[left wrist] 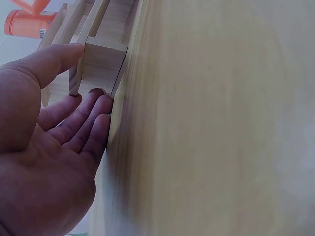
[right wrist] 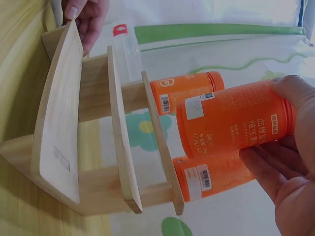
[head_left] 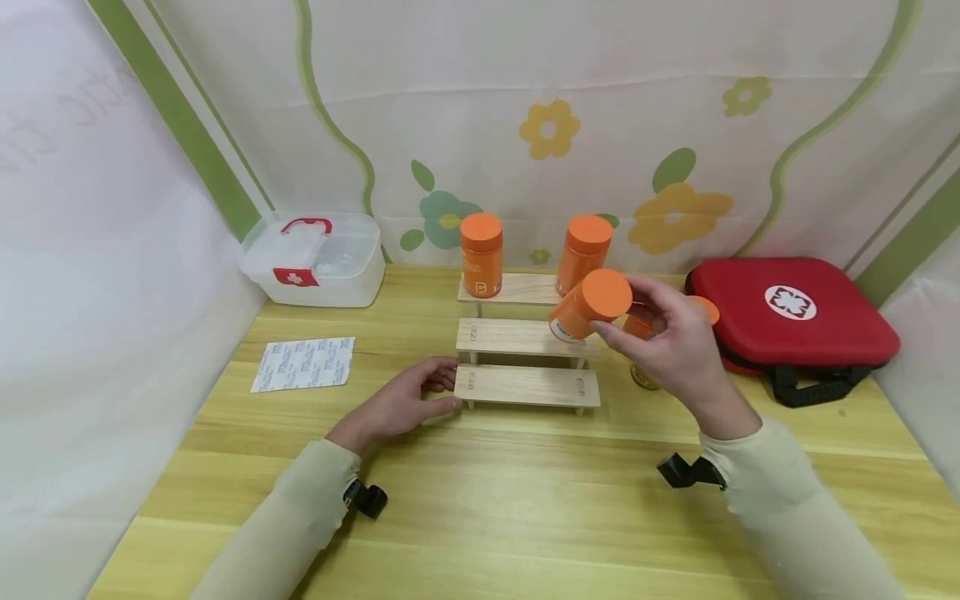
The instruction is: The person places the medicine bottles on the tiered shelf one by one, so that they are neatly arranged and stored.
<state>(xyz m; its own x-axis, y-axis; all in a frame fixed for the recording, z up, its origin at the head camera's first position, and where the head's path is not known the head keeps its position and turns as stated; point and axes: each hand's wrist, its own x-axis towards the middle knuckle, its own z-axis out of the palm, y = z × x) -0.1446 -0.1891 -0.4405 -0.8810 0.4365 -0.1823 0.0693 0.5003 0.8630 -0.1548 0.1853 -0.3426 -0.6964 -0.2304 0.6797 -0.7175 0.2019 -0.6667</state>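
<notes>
My right hand (head_left: pixel 671 342) grips an orange supplement bottle (head_left: pixel 588 308) by its lid end, tilted over the right side of a three-step wooden display rack (head_left: pixel 525 386). White printing and a pale label show on this bottle (right wrist: pixel 231 118) in the right wrist view. Two matching bottles stand on the top step, one at the left (head_left: pixel 482 258) and one at the right (head_left: pixel 581 250). At the lowest step's left end, my left hand (head_left: pixel 408 398) holds the board's edges between thumb and fingers, as the left wrist view shows.
More orange bottles (head_left: pixel 705 309) stand behind my right hand, partly hidden. A red first-aid case (head_left: pixel 795 312) lies at the right. At the left are a clear box with a red handle (head_left: pixel 322 258) and a white printed sheet (head_left: pixel 303 364). Printed cloth hangs behind the table.
</notes>
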